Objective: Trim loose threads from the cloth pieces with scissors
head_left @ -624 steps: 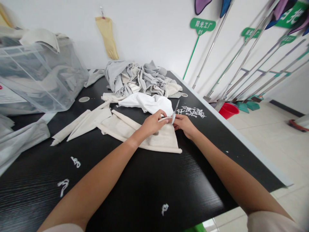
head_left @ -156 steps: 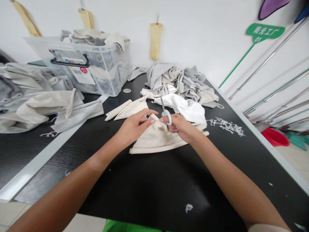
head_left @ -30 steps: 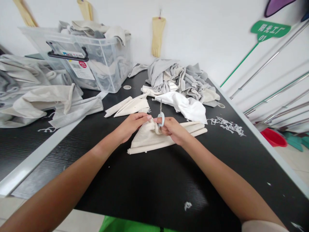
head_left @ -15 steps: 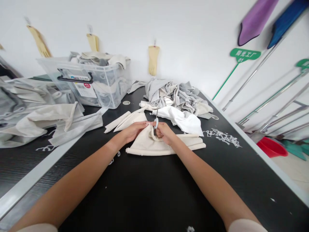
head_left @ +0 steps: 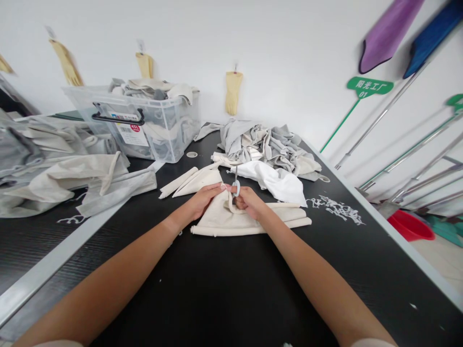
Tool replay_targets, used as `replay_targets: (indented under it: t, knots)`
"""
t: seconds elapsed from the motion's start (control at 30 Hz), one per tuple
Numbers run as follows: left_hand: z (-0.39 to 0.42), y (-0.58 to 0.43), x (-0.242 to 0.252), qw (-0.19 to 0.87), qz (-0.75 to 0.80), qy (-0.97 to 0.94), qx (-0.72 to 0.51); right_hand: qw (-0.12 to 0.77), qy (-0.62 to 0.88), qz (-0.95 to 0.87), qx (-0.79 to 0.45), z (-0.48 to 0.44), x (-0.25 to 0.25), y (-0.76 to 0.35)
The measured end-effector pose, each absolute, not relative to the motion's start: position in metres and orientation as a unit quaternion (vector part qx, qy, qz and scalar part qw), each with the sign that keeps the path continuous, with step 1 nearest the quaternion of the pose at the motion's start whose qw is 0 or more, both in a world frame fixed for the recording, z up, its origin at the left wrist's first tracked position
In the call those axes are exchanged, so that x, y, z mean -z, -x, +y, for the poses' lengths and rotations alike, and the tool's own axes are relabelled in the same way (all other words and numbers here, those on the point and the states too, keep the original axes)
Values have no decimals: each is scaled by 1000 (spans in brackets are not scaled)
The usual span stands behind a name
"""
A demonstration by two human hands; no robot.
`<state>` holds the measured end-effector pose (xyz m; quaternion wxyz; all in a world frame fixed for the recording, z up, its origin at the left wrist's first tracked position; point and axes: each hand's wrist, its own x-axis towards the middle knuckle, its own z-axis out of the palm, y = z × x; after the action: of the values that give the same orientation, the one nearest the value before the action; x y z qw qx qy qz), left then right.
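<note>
On the worktop [head_left: 224, 289], left hand [head_left: 205, 199] and right hand [head_left: 249, 200] have scooched closer, so fingers pin cream cloth [head_left: 231, 222] beside gripped scissors [head_left: 236, 187].

White wall [head_left: 289, 53] behind black table [head_left: 217, 289]

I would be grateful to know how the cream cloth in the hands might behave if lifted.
The cream cloth would probably droop, since it bends and bunches at the right hand. Its rolled front edge may flop less, as it looks thicker.
</note>
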<state>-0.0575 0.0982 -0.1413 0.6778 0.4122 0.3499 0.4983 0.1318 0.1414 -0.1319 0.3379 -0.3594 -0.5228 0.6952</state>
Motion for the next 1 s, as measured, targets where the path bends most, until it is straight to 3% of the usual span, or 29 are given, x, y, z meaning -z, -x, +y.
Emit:
replay_targets:
  t: [1.0]
  knots:
    - [99, 56, 147, 649, 368, -406, -527, 308, 361, -546, -690, 139, 131, -134]
